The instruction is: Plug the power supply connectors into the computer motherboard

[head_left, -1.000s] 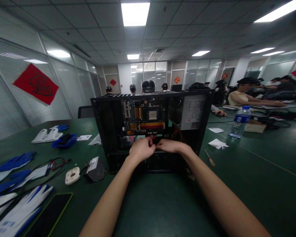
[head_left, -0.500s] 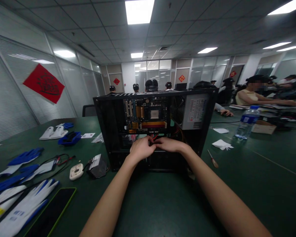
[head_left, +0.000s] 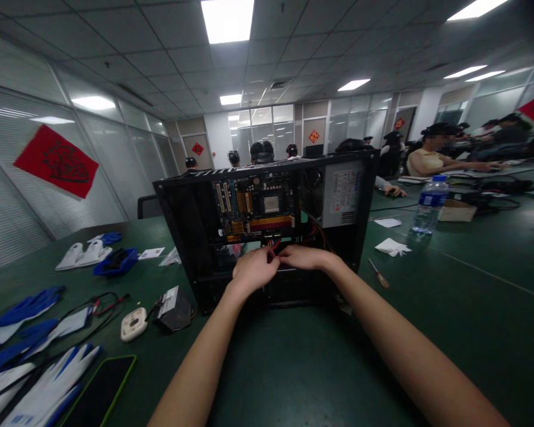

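Note:
A black computer case [head_left: 178, 237] stands on the table with its open side facing me. Inside it are a motherboard [head_left: 238, 204] and, at the upper right, a grey power supply [head_left: 345, 193]. Both of my hands reach into the lower part, below the motherboard. Red and dark cables [head_left: 273, 244] rise between my fingertips. My left hand [head_left: 254, 267] has its fingers bent and closed around these cables. From the other side, my right hand [head_left: 305, 257] pinches at the same cables. My fingers cover the exact spot being gripped.
Left on the green table are work gloves [head_left: 53, 385], a phone [head_left: 100, 391], a black boxy part [head_left: 173, 311], a white case [head_left: 134, 324] and a blue tray [head_left: 115, 261]. To the right lie a screwdriver [head_left: 379, 274], crumpled tissue [head_left: 392, 247] and a water bottle [head_left: 429, 204]. People sit beyond.
The view has turned slightly to the right and tilts, so the scene sits further left. My hands stay at the cables, with hardly any shift against the case.

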A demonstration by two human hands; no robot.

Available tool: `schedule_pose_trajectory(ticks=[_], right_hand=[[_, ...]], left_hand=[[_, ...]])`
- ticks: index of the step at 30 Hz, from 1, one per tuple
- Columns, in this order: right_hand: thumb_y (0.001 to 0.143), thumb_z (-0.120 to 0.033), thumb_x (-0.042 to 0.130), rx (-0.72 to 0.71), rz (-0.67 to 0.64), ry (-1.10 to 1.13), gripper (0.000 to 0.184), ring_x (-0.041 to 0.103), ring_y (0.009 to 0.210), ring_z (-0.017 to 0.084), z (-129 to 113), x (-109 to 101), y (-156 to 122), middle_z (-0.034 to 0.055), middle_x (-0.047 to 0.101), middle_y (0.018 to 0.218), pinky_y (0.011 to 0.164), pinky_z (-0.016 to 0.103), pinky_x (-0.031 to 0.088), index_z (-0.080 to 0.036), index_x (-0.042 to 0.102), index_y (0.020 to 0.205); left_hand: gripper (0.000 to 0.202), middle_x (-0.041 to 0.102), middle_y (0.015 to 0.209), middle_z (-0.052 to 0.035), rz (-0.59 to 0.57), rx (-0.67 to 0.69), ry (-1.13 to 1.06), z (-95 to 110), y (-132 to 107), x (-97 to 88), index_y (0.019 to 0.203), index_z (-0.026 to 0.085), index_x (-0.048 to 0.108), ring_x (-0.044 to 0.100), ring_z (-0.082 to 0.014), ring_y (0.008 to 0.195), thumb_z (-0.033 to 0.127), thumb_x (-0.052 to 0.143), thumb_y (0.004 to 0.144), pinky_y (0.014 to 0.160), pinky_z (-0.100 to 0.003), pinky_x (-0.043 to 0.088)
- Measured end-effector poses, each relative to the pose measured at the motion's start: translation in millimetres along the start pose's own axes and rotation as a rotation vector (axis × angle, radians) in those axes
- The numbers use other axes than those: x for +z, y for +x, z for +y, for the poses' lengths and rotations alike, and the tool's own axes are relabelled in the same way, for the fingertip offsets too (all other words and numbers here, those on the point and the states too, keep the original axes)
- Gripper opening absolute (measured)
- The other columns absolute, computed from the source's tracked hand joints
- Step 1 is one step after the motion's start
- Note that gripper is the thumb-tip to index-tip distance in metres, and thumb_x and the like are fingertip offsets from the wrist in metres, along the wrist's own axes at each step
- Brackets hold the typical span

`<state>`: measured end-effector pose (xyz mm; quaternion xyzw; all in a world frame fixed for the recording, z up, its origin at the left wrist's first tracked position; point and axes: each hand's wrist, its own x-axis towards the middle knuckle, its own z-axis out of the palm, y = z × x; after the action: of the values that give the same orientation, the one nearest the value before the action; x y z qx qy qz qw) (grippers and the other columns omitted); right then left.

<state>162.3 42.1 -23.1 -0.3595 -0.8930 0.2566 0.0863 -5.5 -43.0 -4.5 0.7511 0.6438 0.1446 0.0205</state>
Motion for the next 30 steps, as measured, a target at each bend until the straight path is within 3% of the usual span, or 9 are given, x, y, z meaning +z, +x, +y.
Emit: schedule_pose_trajectory(ticks=[8,15,19,22,26,30], right_hand=[[0.096,-0.029,0.044,0.036,0.005,-0.018,0.036,0.065,0.083,0.024,-4.3,-1.6,-4.0,0.0126,0.075,0.096,0.071,0.03,0.045,-0.011,0.075,0.093],[0.095,-0.032,0.044,0.022,-0.004,-0.015,0.038,0.062,0.072,0.02,-3.7,-1.4,-3.4,0.0103,0.074,0.086,0.066,0.028,0.044,-0.011,0.075,0.089],[0.095,-0.029,0.044,0.021,-0.035,0.013,0.036,0.065,0.076,0.021,0.9,0.3,0.1,0.01,0.075,0.092,0.071,0.029,0.047,-0.011,0.076,0.094],[0.095,-0.027,0.043,0.025,-0.083,0.03,0.037,0.067,0.078,0.022,2.8,0.1,0.6,0.0085,0.076,0.089,0.075,0.032,0.049,-0.013,0.076,0.087],[0.095,-0.024,0.044,-0.015,-0.127,0.111,0.035,0.069,0.095,0.025,2.5,-1.0,0.7,0.0068,0.077,0.101,0.091,0.036,0.049,-0.017,0.077,0.088],[0.096,-0.03,0.044,0.014,-0.097,0.085,0.037,0.069,0.095,0.027,1.4,-1.4,0.8,0.0098,0.077,0.103,0.09,0.038,0.05,-0.015,0.078,0.093]], left_hand=[[0.037,0.075,0.105,-0.0087,-0.031,-0.021,0.001,2.8,-1.5,-3.5,0.109,0.027,0.069,0.069,-0.0302,0.099,0.047,0.043,0.093,0.08,-0.038,0.053],[0.026,0.076,0.098,-0.0044,0.063,-0.007,-0.109,-2.7,1.2,1.3,0.099,0.03,0.073,0.07,-0.0286,0.092,0.041,0.054,0.085,0.078,-0.037,0.054],[0.028,0.077,0.098,-0.0048,0.08,-0.035,-0.13,0.8,0.1,0.4,0.099,0.031,0.076,0.07,-0.0285,0.092,0.04,0.055,0.084,0.078,-0.037,0.054],[0.031,0.077,0.098,-0.0059,0.071,-0.039,-0.116,2.6,-1.0,-1.2,0.1,0.03,0.078,0.071,-0.0284,0.093,0.041,0.053,0.085,0.078,-0.036,0.053],[0.037,0.077,0.098,-0.0083,0.026,-0.034,-0.069,2.0,-0.8,-2.2,0.099,0.028,0.079,0.071,-0.0294,0.093,0.044,0.048,0.089,0.077,-0.036,0.053],[0.043,0.077,0.097,-0.0127,0.001,-0.042,-0.006,3.2,1.7,1.2,0.098,0.024,0.078,0.071,-0.0311,0.093,0.047,0.043,0.091,0.078,-0.039,0.054]])
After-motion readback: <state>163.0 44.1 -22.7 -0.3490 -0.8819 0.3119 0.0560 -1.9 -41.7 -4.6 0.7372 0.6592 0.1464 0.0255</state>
